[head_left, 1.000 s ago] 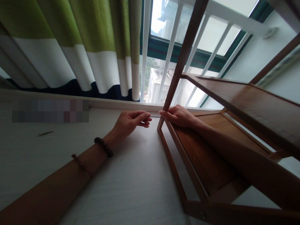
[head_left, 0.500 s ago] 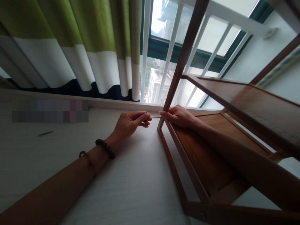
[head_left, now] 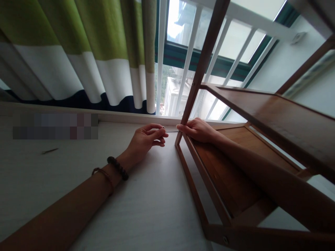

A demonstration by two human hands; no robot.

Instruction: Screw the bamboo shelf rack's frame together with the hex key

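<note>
My left hand (head_left: 146, 139) pinches a thin metal hex key (head_left: 172, 131) between thumb and fingers, the other fingers loosely curled. The key's shaft runs level to the right, and its far end meets the upright of a brown wooden shelf rack (head_left: 192, 97). Whether the tip sits inside a hole is hidden. Around that same upright, at the height of the key, my right hand (head_left: 200, 130) is closed, its thumb beside the key's end. My right forearm passes between the rack's two wooden shelf boards.
On the white surface (head_left: 157, 195) at left lies a small thin metal piece (head_left: 49, 151), near a pixelated patch. Behind hangs a green, white and navy curtain (head_left: 110, 76). White window railings (head_left: 187, 59) stand behind the rack.
The fingers of my left hand have shifted slightly on the hex key. My right hand keeps its hold on the upright. The view has moved a little.
</note>
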